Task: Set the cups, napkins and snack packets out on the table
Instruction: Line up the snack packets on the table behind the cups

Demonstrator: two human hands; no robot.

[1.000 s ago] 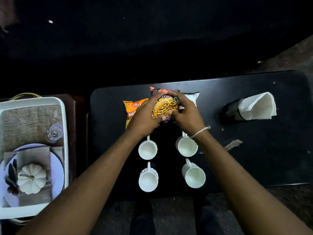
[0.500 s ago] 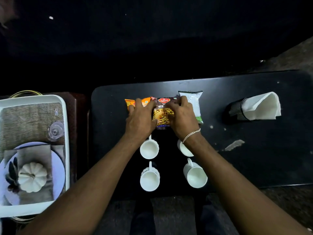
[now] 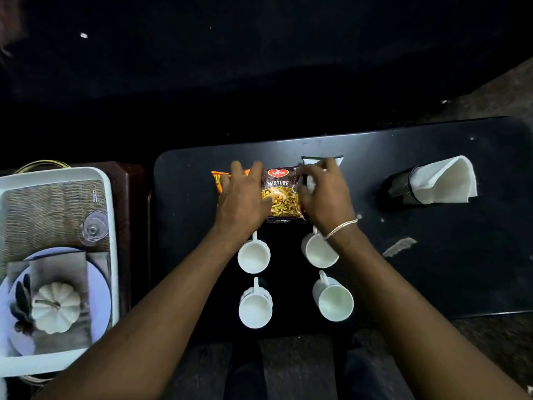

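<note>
Both hands have flattened since 0.5 s ago: they gripped the mixture packet [image 3: 281, 197] by its sides then, now they lie spread over the packet row at 12 o'clock of the four cups. Left hand [image 3: 242, 203] rests palm-down w/ fingers [image 3: 238, 171] spread, covering most of the orange packet [image 3: 217, 180] at 9 o'clock of the mixture packet. Right hand [image 3: 324, 197] lies over the white packet [image 3: 321, 160] at 3 o'clock, fingers loosely spread & blurred; can't tell if they pinch its edge or just press it. Mixture packet sits flat on the dark surface [image 3: 432, 269] between the two hands, label facing up. Cups: far-left cup [image 3: 253, 255], far-right cup [image 3: 320, 251], near-left cup [image 3: 255, 308], near-right cup [image 3: 333, 301], all upright, mouths up, well apart from each other. Napkin [image 3: 444, 180] sits in a dark holder [image 3: 401, 187] lying on its side at 3 o'clock, well apart from the packets. Risks, as I judge: right wrist hangs just over the far-right cup, so pulling the hands back low could clip its handle & tip it; packets are slick & overlapping, so sliding one may drag its neighbour out of line; pressing hard could crush the snacks. Lift hands straight up before withdrawing.
</note>
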